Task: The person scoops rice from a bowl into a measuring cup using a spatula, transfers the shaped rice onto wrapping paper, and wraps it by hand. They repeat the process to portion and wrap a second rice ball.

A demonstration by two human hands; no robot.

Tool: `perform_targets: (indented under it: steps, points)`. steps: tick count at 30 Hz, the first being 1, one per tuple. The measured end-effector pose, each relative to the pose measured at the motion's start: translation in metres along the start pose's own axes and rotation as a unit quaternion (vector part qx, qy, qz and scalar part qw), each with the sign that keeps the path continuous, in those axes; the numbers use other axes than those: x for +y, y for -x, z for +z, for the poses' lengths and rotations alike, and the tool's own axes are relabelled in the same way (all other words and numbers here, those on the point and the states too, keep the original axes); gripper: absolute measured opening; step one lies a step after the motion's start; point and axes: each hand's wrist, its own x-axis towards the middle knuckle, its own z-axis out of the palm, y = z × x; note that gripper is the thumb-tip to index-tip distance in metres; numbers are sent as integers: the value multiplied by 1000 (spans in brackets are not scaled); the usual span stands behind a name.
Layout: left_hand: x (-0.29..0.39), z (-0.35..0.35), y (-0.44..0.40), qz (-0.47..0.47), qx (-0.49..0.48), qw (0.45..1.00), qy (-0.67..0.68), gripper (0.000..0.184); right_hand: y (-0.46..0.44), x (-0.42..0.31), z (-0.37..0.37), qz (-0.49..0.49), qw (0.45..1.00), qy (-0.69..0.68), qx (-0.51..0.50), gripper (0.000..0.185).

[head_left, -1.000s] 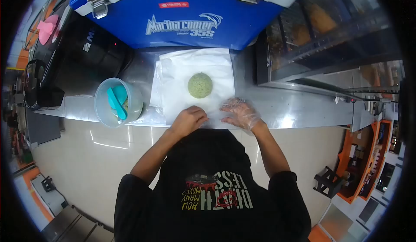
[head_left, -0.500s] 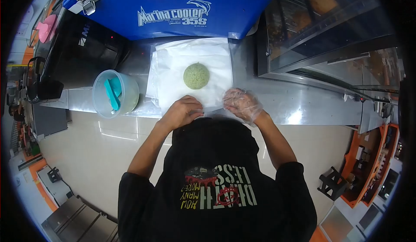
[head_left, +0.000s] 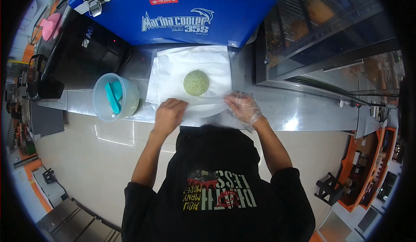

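Note:
A round, pale green bun with a crumbly-looking top point(head_left: 196, 83) rests on a stack of white paper sheets point(head_left: 169, 71) on the metal counter. My bare left hand point(head_left: 170, 115) is at the near left edge of the paper, its fingers curled closed on the sheet. At the near right corner my right hand point(head_left: 243, 108), in a clear plastic glove, pinches the paper's edge. Both hands are apart from the bun. The fingertips of the left hand are partly hidden.
Left of the paper stands a clear plastic tub point(head_left: 131, 101) holding a turquoise scoop point(head_left: 113, 98). A blue cooler box point(head_left: 173, 14) is behind the paper, a black appliance point(head_left: 86, 55) at back left. A glass display case point(head_left: 320, 47) stands on the right.
My left hand has slid left along the paper's near edge, away from the middle. The right hand stays at the right corner, its fingers now more extended. The bun stays on the paper.

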Motion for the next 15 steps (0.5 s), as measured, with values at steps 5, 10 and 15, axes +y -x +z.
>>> perform_targets:
  steps: [5, 10, 15]
  points:
    - [-42, -21, -7, -274, 13, 926, 259, 19, -36, -8, -10, -5, 997, 25, 66, 19]
    - [-53, 21, -22, -265, 212, 885, 318, 35, -66, 10, 7, 80, 990, -71, 94, 16]
    - [-45, 30, -29, -328, 232, 911, 98, 37, -73, 30, 21, 115, 985, -71, 107, 12]
